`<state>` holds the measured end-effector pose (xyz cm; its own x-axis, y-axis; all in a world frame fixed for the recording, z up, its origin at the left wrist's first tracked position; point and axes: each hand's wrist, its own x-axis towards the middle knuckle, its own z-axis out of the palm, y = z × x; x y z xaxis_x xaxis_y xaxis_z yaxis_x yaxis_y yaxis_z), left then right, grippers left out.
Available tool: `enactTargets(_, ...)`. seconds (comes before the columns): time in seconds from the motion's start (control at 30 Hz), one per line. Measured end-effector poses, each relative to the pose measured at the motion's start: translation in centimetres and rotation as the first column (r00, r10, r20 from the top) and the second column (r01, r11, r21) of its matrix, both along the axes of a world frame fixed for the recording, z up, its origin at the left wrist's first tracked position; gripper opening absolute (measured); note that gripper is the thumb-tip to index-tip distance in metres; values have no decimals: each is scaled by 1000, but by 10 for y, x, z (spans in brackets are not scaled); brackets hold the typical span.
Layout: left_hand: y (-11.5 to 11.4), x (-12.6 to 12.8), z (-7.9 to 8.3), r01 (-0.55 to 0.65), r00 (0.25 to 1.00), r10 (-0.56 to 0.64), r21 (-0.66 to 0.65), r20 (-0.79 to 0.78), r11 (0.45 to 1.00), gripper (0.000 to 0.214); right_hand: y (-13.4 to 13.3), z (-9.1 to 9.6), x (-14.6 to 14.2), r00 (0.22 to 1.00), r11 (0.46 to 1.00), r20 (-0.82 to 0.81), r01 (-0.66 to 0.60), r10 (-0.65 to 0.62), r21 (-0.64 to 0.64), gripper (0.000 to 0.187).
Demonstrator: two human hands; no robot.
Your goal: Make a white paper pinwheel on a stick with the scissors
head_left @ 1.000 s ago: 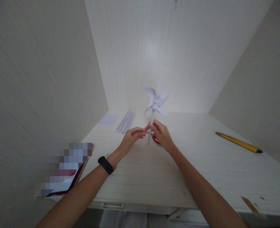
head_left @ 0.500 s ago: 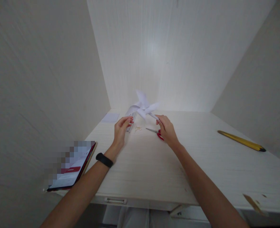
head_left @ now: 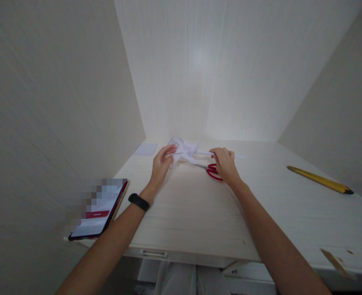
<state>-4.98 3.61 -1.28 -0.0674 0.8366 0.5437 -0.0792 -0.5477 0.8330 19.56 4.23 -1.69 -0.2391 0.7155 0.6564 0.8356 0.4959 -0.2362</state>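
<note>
A white paper pinwheel (head_left: 186,150) lies almost flat, low over the desk, between my two hands. My right hand (head_left: 226,162) is closed round its thin white stick (head_left: 203,153), whose far end sticks out to the right. On the other side, my left hand (head_left: 162,164) is closed, thumb and fingers pinching at the pinwheel's left side; its fingertips partly hide what they grip. Several thin grey-white sticks (head_left: 175,142) lie behind the left fingers, partly covered by the pinwheel. Scissors with red handles (head_left: 213,172) rest just below the right hand, partly hidden by it.
Small pale bits (head_left: 182,163) lie below the pinwheel. White paper (head_left: 146,148) is at the back left, and a tablet (head_left: 99,217) stands at the left edge. A long yellow item with a dark tip (head_left: 319,179) lies on the right. Walls enclose the desk (head_left: 187,213).
The pinwheel has come down from a raised, tilted position to nearly flat. My right hand has shifted right along with the stick, and my left hand has moved in to the pinwheel's left side.
</note>
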Motion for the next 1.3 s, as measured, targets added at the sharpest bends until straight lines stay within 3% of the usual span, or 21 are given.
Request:
enactTargets(0.3,5,0,-12,-115,968,122,41,-220,992,38,2,-5,-2,1000,998,16,8,-9,65,29)
enactTargets(0.7,5,9,-13,-159,984,150,-97,-98,982,26,1,-8,-10,998,996,50,-28,24,83,27)
enactTargets(1.3,2,10,-9,-158,985,169,-207,34,965,28,-2,-7,-13,996,996,79,-54,48,67,25)
